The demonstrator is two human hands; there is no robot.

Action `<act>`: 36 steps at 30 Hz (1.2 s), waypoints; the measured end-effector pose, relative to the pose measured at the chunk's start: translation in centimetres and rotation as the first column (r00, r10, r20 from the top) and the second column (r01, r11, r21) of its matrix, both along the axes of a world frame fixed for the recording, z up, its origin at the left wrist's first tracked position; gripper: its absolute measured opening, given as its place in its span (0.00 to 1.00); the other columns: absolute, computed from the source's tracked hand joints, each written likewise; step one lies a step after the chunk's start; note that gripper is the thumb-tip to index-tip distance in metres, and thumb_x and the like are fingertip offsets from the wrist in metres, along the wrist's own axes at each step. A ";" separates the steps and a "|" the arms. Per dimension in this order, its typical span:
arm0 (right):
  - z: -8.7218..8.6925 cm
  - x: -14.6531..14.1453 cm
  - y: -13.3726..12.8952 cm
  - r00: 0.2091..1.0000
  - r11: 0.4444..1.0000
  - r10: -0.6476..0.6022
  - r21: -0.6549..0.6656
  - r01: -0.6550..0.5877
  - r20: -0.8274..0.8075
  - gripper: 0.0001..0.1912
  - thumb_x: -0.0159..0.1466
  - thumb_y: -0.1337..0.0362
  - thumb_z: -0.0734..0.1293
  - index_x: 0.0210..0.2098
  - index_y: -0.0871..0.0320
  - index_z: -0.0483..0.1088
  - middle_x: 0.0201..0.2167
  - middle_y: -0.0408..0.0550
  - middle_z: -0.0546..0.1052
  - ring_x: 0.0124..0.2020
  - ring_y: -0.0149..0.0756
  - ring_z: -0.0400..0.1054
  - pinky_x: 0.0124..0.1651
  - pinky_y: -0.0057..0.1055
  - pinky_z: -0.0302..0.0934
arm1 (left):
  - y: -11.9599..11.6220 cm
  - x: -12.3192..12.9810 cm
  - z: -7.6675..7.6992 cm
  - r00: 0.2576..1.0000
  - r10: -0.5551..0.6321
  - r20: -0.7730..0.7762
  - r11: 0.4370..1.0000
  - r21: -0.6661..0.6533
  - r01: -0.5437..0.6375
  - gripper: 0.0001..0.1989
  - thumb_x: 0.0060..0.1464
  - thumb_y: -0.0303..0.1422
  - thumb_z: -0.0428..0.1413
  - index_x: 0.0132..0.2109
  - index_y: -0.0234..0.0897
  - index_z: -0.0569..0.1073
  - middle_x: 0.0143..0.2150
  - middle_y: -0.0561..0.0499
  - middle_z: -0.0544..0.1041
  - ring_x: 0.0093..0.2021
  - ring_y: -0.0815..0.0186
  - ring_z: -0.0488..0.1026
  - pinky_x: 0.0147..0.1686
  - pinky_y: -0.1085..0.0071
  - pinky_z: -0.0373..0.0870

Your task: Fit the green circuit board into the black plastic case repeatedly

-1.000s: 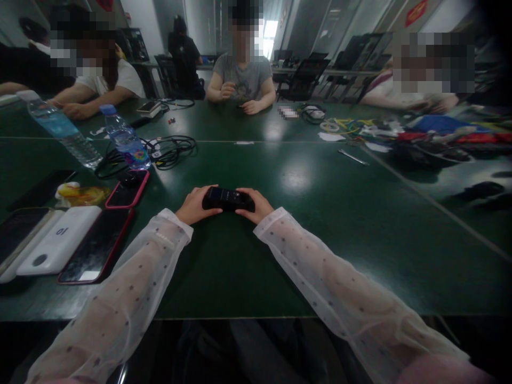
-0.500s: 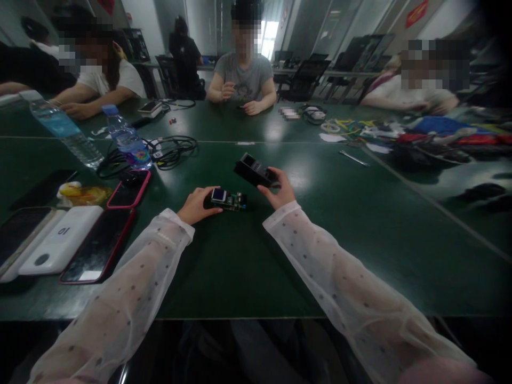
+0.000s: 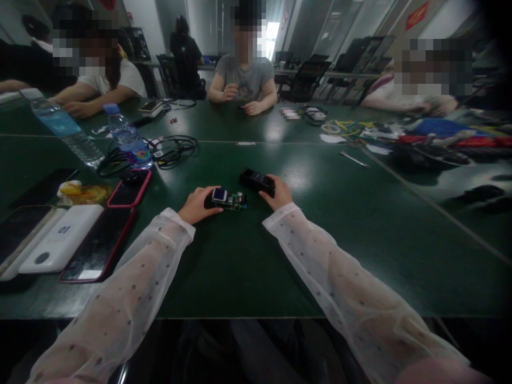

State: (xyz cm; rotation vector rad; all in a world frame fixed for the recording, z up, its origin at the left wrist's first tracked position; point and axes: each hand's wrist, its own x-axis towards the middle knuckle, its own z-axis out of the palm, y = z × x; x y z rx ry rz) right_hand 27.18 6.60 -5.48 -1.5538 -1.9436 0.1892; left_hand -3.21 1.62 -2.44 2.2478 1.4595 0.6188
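Observation:
My left hand grips the left end of a green circuit board, with thumb and fingers on opposite sides. A small square screen sits on the board near my fingers, and small parts crowd its right end. Just beyond and to the right, my right hand is closed on the near right end of a black plastic case. A rectangular opening shows in the case's upper face. Case and board are apart, with a narrow gap between them. The case appears to be at the green tabletop.
Left of my arm lie a dark-screened phone, a white power bank and a pink-edged phone. Two water bottles stand by coiled black cables. A wrench lies right, near piled cables. Several people sit around.
My right hand has lowered the black case toward the tabletop and levelled it out, closer to the board. My left hand and the circuit board have hardly moved.

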 end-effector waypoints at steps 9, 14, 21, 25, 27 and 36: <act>0.0 -0.2 -0.1 1.000 1.000 -0.011 0.001 0.011 0.026 0.32 0.57 0.61 0.68 0.60 0.57 0.59 0.53 0.60 0.70 0.53 0.59 0.65 0.50 0.58 0.63 | 0.1 -0.1 -0.1 1.000 -0.006 -0.011 1.000 0.016 0.006 0.35 0.50 0.44 0.62 0.63 0.42 0.62 0.59 0.44 0.70 0.58 0.50 0.65 0.55 0.51 0.63; 0.3 -0.3 -0.3 0.999 1.000 -0.014 -0.017 0.015 0.038 0.33 0.57 0.61 0.68 0.60 0.59 0.58 0.54 0.61 0.70 0.54 0.58 0.64 0.51 0.57 0.64 | 0.1 -0.1 -0.1 1.000 -0.009 -0.003 1.000 0.019 0.009 0.35 0.50 0.43 0.62 0.63 0.44 0.61 0.60 0.45 0.69 0.58 0.50 0.65 0.54 0.51 0.64; 0.3 -0.3 -0.4 1.000 1.000 -0.002 -0.007 0.002 0.022 0.33 0.57 0.61 0.68 0.60 0.58 0.58 0.53 0.62 0.70 0.54 0.60 0.65 0.50 0.59 0.63 | 0.0 -0.1 -0.1 1.000 -0.013 0.016 1.000 0.009 0.013 0.35 0.51 0.43 0.62 0.63 0.45 0.61 0.59 0.45 0.69 0.59 0.50 0.65 0.54 0.51 0.63; 0.1 -0.3 -0.2 1.000 1.000 -0.004 -0.009 0.005 0.012 0.33 0.57 0.61 0.68 0.60 0.57 0.58 0.53 0.60 0.70 0.54 0.59 0.65 0.51 0.60 0.63 | 0.0 0.0 0.0 1.000 -0.008 0.021 1.000 0.010 0.008 0.34 0.51 0.42 0.62 0.63 0.45 0.62 0.59 0.45 0.69 0.59 0.51 0.65 0.55 0.51 0.63; 0.0 -0.2 -0.2 1.000 1.000 -0.006 -0.011 0.006 0.006 0.33 0.57 0.61 0.68 0.60 0.56 0.58 0.53 0.60 0.70 0.54 0.59 0.65 0.51 0.60 0.63 | 0.0 0.0 0.1 1.000 -0.008 0.026 1.000 0.016 0.008 0.34 0.50 0.42 0.63 0.63 0.45 0.62 0.59 0.44 0.69 0.59 0.51 0.65 0.55 0.51 0.63; 0.1 -0.3 -0.4 1.000 1.000 0.003 0.005 -0.003 0.022 0.33 0.57 0.61 0.68 0.60 0.59 0.58 0.54 0.62 0.70 0.54 0.61 0.64 0.50 0.60 0.63 | 0.2 0.1 -0.1 0.998 -0.006 0.060 1.000 0.025 0.004 0.34 0.51 0.40 0.63 0.63 0.41 0.62 0.58 0.43 0.70 0.58 0.51 0.66 0.56 0.52 0.63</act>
